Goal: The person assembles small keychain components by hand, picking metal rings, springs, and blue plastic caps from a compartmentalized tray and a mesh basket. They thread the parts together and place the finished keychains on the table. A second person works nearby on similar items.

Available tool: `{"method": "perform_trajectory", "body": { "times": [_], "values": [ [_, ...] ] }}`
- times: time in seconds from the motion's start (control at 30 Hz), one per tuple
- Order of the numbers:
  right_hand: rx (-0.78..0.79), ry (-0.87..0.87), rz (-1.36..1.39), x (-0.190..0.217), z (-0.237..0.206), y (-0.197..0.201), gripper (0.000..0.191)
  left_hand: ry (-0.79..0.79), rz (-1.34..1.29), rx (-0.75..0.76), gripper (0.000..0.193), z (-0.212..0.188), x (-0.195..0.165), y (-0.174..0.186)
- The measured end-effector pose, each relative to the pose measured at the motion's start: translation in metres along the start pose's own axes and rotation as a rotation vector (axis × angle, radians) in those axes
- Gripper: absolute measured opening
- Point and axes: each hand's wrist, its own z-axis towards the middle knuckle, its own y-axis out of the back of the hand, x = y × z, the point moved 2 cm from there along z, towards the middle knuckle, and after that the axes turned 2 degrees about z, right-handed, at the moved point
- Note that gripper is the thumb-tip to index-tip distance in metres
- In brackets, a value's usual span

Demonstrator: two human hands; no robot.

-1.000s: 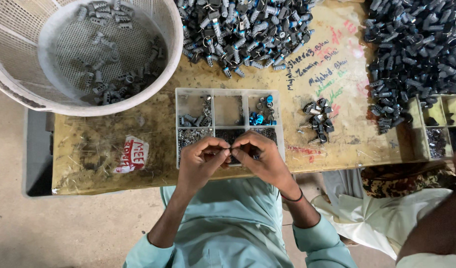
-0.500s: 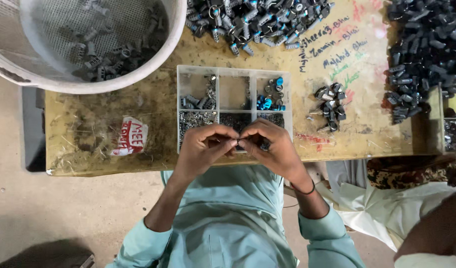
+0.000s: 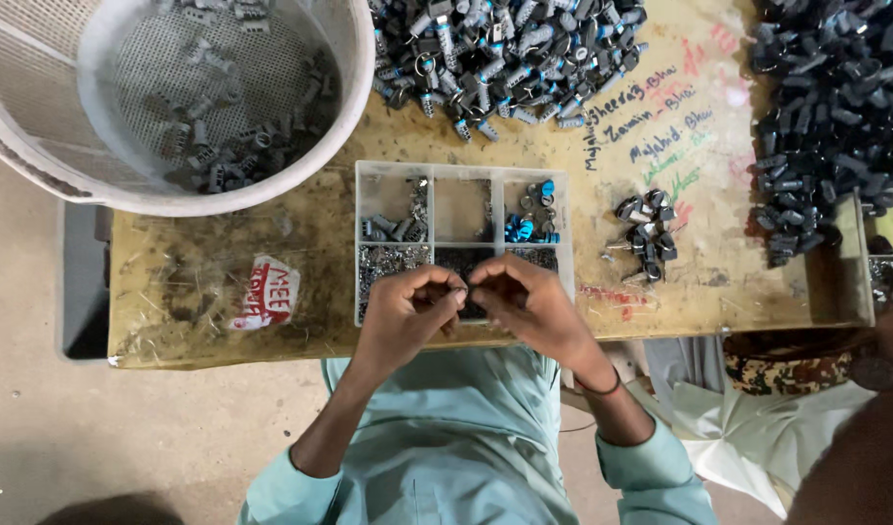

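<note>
Nearest the camera, a pale concrete floor (image 3: 96, 447) lies under the sleeves of a light green shirt, and beyond it stands a worn, scratched wooden bench (image 3: 223, 272) marked with coloured writing and a red-and-white sticker (image 3: 264, 299). Over the bench's near edge the left hand (image 3: 403, 316) and right hand (image 3: 529, 303) meet fingertip to fingertip, each grip pinched nearly closed on a small part (image 3: 463, 290) held between them above the front row of a clear compartment tray (image 3: 369, 243); the part is too small and too hidden by the fingers to make out its shape. The tray holds little metal bits, some blue-capped. Just right of it lies a small cluster of dark pieces (image 3: 644, 233). Farther back sit a white perforated basket (image 3: 354, 92), a grey-and-blue heap (image 3: 510, 53) and a black heap (image 3: 826, 126), all cut off by the frame.
</note>
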Motion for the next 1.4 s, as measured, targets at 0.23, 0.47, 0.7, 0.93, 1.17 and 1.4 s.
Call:
{"method": "perform_trajectory", "body": {
  "times": [0.23,0.47,0.7,0.93,1.17,1.4],
  "values": [
    [-0.082,0.323,-0.491,0.030,-0.006,0.007,0.023,-0.044,0.033,0.005,0.009,0.002,0.001,0.000],
    [0.002,0.128,-1.034,0.032,-0.011,0.040,0.021,0.009,-0.012,0.044,0.008,0.001,0.000,0.000],
    [0.022,0.083,-1.047,0.019,-0.010,0.033,0.027,-0.027,0.038,0.098,0.007,0.001,-0.009,0.001],
    [-0.114,0.111,-0.874,0.008,-0.008,0.034,0.020,-0.036,0.065,0.081,0.007,-0.003,-0.013,0.001],
    [-0.121,0.001,0.577,0.010,-0.036,0.024,0.008,-0.292,0.198,-0.064,0.011,-0.013,-0.021,-0.023],
    [-0.354,0.230,-0.117,0.011,-0.045,-0.007,0.015,-0.066,-0.452,0.080,0.017,-0.016,-0.010,-0.042]
  ]
}}
